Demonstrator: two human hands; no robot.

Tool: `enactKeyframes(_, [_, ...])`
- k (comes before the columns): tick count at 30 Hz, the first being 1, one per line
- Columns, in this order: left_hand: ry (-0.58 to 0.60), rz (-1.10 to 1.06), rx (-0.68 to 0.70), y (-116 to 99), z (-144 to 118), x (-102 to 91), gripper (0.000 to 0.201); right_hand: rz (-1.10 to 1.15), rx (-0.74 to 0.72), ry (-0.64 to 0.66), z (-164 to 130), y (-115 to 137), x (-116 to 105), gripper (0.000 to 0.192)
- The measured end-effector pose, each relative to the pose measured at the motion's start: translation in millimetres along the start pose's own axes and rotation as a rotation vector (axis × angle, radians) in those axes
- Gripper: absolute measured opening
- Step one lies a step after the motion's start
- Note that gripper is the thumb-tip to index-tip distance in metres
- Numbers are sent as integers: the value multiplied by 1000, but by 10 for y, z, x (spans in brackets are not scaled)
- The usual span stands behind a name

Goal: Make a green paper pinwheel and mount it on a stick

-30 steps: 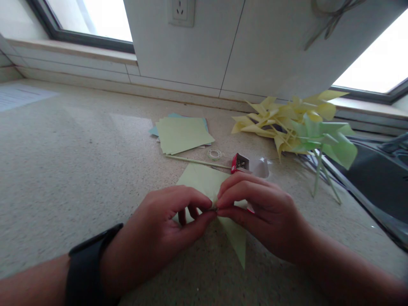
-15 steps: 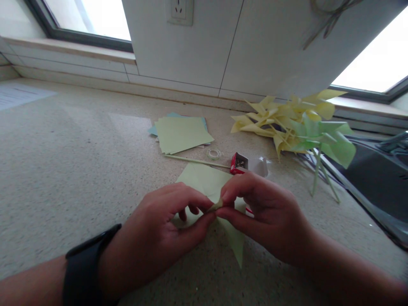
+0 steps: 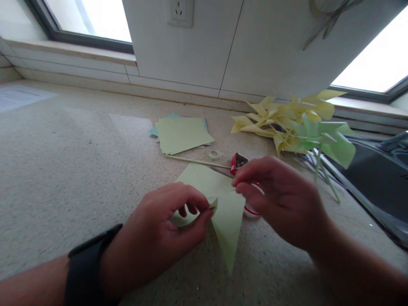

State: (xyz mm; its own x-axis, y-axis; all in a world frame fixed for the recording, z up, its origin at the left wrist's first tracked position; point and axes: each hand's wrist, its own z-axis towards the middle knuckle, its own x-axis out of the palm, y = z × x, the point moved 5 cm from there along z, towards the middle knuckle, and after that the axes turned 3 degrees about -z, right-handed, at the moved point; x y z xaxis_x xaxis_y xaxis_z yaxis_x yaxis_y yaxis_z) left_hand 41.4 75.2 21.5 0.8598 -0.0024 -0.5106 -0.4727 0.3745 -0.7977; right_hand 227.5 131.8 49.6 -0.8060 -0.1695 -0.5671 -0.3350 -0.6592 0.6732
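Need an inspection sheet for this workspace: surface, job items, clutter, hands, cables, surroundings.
Surface: speckled counter.
Job items: pale green sheet with cut flaps, under the hands.
Clutter: paper stack, tape roll, thin stick, open red box, pinwheels at right.
Hands: left hand pinches a flap's tip; right hand by the sheet's right edge, grip unclear.
Cables: looped cord at the wall; whether a cable, unclear.
Surroundings: wall socket, two windows, sink at right.

- Daylight: upper-left window [image 3: 92, 21] and upper-right window [image 3: 376, 55] blown out white.
- Pale glare on the counter [image 3: 132, 125], left of centre.
- Bottom edge dim, right hand [image 3: 283, 199] shaded.
- Printed sheet [image 3: 25, 97], far left, illegibly soft.
- Wide-angle stretch towards corners.
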Motion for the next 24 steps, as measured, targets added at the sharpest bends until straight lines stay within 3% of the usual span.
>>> enactKeyframes(3, [8,26,-11,-15,1,3,7,-275,7,-27,96,-80,-215,1])
enactKeyframes(6, [9,30,-19,-22,0,2,8,-579,-7,146,157,-154,-294,11])
enactKeyframes(10, [8,28,-21,-15,-3,1,9,-767,58,353,143,-228,-291,19])
enactKeyframes(13, [11,32,-24,-5,4,6,8,-792,73,427,119,-236,-260,20])
enactKeyframes(17, [15,33,-44,-3,15,9,9,-729,62,510,93,-257,-221,5])
enactKeyframes(24, [34,36,-66,13,2,10,9,-510,-11,541,99,-223,-219,20])
